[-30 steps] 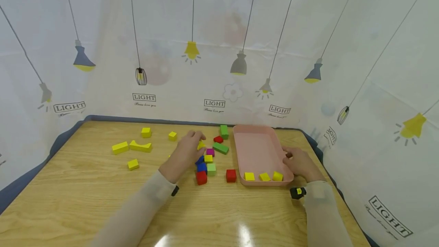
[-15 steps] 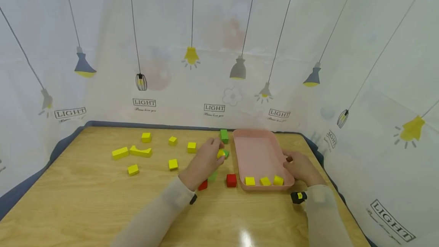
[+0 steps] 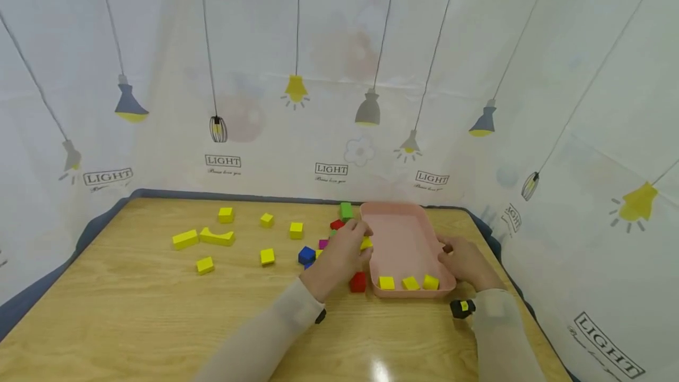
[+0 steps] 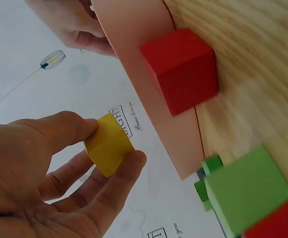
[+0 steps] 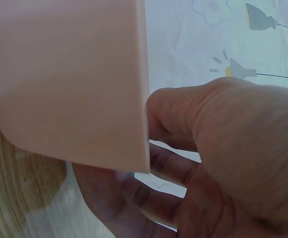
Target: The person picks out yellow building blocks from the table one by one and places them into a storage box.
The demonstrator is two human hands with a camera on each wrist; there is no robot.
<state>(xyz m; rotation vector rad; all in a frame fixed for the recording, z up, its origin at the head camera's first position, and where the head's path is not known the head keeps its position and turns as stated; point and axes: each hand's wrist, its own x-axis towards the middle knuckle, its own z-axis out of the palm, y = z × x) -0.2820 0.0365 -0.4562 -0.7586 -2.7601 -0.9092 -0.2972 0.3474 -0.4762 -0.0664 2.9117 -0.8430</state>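
Observation:
My left hand (image 3: 335, 263) pinches a yellow block (image 4: 108, 145) between thumb and fingertips, just over the left rim of the pink tray (image 3: 400, 240). At the tray's right side, my right hand (image 3: 469, 261) grips the rim; in the right wrist view the thumb is at the top edge of the wall and fingers reach behind it. Along the tray's near end lie three yellow blocks (image 3: 410, 283). A red cube (image 4: 187, 70) stands beside the tray's left wall. Partly hidden behind my left hand are blue (image 3: 306, 254), green and red blocks.
On the left half of the wooden table (image 3: 132, 311) several yellow blocks are spread out, among them a yellow arch block (image 3: 217, 237) and a yellow bar (image 3: 185, 239). A green block (image 3: 346, 211) stands near the tray's far left corner. A printed curtain surrounds the table's back and sides.
My left hand has carried the yellow block rightward from the mixed-colour cluster to the tray's left edge. My right hand has stayed on the tray rim.

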